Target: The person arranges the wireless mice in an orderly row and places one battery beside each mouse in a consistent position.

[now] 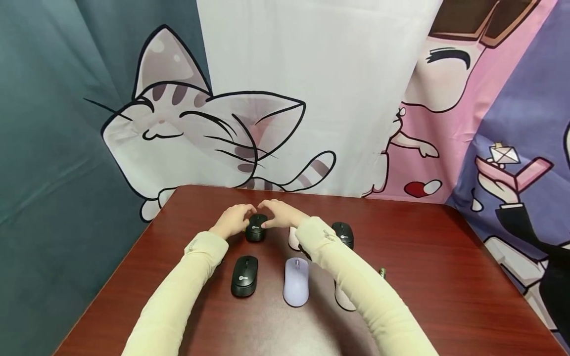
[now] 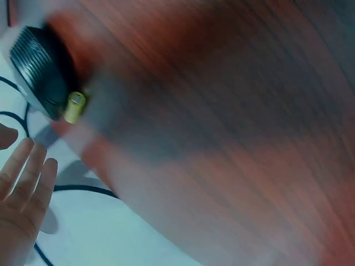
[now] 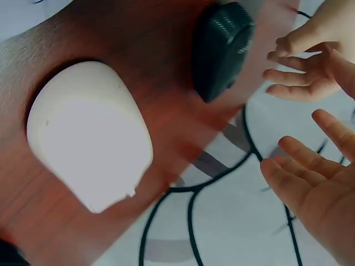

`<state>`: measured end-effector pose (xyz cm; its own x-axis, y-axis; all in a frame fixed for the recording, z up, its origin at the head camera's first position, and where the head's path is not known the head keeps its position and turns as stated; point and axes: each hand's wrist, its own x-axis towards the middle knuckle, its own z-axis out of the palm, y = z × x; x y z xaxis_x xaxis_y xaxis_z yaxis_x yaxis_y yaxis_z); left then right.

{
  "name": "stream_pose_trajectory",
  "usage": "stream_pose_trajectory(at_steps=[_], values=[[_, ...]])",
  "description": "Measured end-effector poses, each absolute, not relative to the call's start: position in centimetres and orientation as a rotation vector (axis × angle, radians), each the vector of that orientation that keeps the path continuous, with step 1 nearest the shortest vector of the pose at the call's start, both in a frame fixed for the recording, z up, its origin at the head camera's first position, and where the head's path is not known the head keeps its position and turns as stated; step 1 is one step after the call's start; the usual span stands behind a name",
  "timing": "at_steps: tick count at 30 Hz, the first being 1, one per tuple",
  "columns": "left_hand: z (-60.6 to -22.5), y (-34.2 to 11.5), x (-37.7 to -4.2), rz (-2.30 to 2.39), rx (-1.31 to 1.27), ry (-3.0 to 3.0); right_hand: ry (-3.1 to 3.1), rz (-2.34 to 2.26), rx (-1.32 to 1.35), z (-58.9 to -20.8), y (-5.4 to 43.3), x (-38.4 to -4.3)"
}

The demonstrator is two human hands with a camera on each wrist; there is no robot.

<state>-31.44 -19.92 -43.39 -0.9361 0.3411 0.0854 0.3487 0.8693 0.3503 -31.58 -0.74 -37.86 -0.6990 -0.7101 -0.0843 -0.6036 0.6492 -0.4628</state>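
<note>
The step in hand looks like setting fingers around the far mouse [image 1: 256,229], which sits toward the back of the counter [image 1: 418,247], between the left hand [image 1: 232,220] and the right hand [image 1: 284,214]. The hands are apart, fingers loosely spread, and neither grips anything; in the head view the right thumb [image 1: 269,224] overlaps the far mouse's edge, but whether it touches I cannot tell. The next move seems to call for lining fingers up with its sides, minding the yellow cylinder [image 2: 74,108], perhaps a battery, just beside it.

The counter is red-brown wood, with a pale sheen at the near side. Nearer the person lie the near black mouse [image 1: 244,277] and, to its right, the lilac mouse [image 1: 296,283]. Two pale mice [image 1: 345,300] show partly behind the right sleeve [image 1: 356,279]; the right black mouse [image 1: 343,233] lies beyond it, partly covered. Printed cloths [image 1: 311,49] hang behind, teal at left, white with a cartoon cat [image 1: 156,153], then pink and purple
</note>
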Motion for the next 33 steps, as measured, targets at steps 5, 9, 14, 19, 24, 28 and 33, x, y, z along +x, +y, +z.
stream_pose_trajectory(at_steps=[5, 9, 14, 19, 24, 28, 33], values=[[-42.9, -18.3, -30.6, -0.574, -0.596, -2.93, 2.615, -0.709, -1.168, -36.9, 1.4, -29.9], [-42.3, -17.0, -29.7, -0.621, -0.608, -2.844, 2.634, -0.84, -1.165, -36.5, 3.1, -28.4], [-40.9, -15.4, -28.9, -0.66, -0.64, -2.752, 2.668, -0.973, -1.177, -35.9, 5.3, -26.8], [-40.1, -14.1, -28.1, -0.691, -0.674, -2.697, 2.737, -1.121, -1.21, -35.0, 8.1, -25.5], [-40.3, -13.0, -26.9, -0.72, -0.693, -2.672, 2.804, -1.201, -1.127, -35.0, 11.2, -24.5], [-40.3, -11.8, -26.1, -0.731, -0.717, -2.632, 2.839, -1.221, -1.055, -35.1, 13.5, -23.6], [-39.7, -9.9, -25.0, -0.73, -0.809, -2.607, 2.899, -1.205, -0.958, -35.5, 15.8, -22.2]])
